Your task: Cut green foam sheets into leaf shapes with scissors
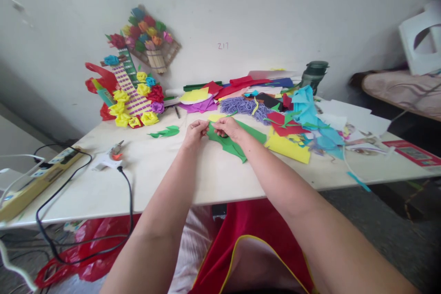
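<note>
Near the middle of the white table (223, 183), in the head view, a green sheet (234, 148), paper or felt, is lying under both hands, its curved edge facing the person. The left hand (195, 132) is pinching narrowly at the sheet's left edge, fingertips together. The right hand (229, 127) is hovering or resting over the sheet with its fingers curled close; a small dark thing is showing beneath, and whether they are gripping it I cannot tell. If the hands are pulling unevenly, the sheet could be tearing at its narrow, pointed parts; if the dark thing is a blade, a slip could be nicking the left fingertips. Cut green leaf shapes (168, 131) are lying loose just left of the left hand, so a sweep of it could be scattering them. A black cord (129, 193) from what seems a glue gun (110, 161) is looping over the front edge near the left forearm; a snag there could be dragging the tool off.
</note>
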`<move>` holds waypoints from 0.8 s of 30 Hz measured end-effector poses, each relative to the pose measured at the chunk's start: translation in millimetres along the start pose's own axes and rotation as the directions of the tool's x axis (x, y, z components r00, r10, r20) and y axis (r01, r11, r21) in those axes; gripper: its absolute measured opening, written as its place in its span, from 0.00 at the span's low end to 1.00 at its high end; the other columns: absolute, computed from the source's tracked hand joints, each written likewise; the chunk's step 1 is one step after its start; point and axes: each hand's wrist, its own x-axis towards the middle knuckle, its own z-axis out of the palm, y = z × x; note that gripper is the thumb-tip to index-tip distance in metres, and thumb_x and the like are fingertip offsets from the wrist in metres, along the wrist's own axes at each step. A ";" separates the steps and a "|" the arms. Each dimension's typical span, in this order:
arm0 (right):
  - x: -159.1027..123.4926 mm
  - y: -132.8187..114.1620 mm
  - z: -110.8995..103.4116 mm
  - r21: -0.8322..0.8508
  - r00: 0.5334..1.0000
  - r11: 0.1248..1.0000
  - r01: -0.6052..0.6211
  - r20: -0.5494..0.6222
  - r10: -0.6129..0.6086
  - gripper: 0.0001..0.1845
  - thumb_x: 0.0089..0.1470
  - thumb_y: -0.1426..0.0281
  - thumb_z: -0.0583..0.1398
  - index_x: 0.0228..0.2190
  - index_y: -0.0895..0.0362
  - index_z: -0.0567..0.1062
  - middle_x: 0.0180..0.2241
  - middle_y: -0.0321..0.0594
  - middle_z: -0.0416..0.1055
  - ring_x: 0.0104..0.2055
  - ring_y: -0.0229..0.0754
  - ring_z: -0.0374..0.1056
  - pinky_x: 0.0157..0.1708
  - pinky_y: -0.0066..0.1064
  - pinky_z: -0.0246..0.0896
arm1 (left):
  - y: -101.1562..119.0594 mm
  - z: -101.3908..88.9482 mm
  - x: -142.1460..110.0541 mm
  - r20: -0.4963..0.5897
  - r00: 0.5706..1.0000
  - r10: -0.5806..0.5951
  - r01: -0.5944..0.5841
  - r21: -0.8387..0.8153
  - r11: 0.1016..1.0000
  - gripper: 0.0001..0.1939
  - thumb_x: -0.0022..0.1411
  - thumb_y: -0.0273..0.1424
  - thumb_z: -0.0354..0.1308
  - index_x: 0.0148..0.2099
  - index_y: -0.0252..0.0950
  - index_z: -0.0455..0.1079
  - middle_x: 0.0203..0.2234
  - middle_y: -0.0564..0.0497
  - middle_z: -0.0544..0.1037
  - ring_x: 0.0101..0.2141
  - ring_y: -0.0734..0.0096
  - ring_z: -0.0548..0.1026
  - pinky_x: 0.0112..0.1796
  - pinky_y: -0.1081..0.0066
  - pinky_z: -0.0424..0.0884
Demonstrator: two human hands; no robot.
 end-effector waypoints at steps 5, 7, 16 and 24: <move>-2.1 -5.6 0.3 -0.006 0.999 1.000 0.017 0.035 -0.017 0.17 0.43 0.64 0.65 0.15 0.60 0.66 0.12 0.31 0.63 0.13 0.27 0.55 0.13 0.20 0.46 | 1.9 2.1 1.1 -0.019 1.000 0.011 -0.011 -0.036 0.999 0.14 0.43 0.34 0.66 0.21 0.33 0.64 0.13 0.56 0.65 0.15 0.84 0.57 0.19 0.78 0.53; -3.8 -9.0 1.7 0.008 0.999 0.999 0.037 0.028 -0.037 0.19 0.43 0.63 0.66 0.14 0.59 0.64 0.10 0.28 0.59 0.12 0.26 0.51 0.12 0.20 0.43 | 2.8 3.8 1.5 -0.028 0.999 0.029 -0.030 -0.043 0.999 0.14 0.43 0.34 0.66 0.22 0.34 0.64 0.13 0.57 0.65 0.15 0.84 0.57 0.19 0.78 0.54; -2.1 -8.9 2.9 0.078 0.981 0.996 0.034 -0.195 -0.018 0.19 0.46 0.63 0.64 0.15 0.59 0.65 0.12 0.30 0.62 0.12 0.26 0.51 0.12 0.21 0.42 | 4.0 4.2 2.4 -0.137 0.989 0.056 -0.048 0.061 0.997 0.17 0.44 0.43 0.65 0.24 0.34 0.67 0.16 0.56 0.66 0.17 0.83 0.58 0.19 0.77 0.55; -5.6 -8.1 9.4 0.048 0.993 0.998 0.047 -0.114 -0.041 0.17 0.49 0.63 0.61 0.16 0.60 0.69 0.14 0.34 0.66 0.13 0.27 0.53 0.13 0.21 0.44 | 3.9 8.1 -0.5 -0.093 0.993 0.068 -0.047 0.209 0.977 0.17 0.38 0.40 0.68 0.25 0.34 0.69 0.20 0.55 0.69 0.22 0.79 0.64 0.25 0.77 0.60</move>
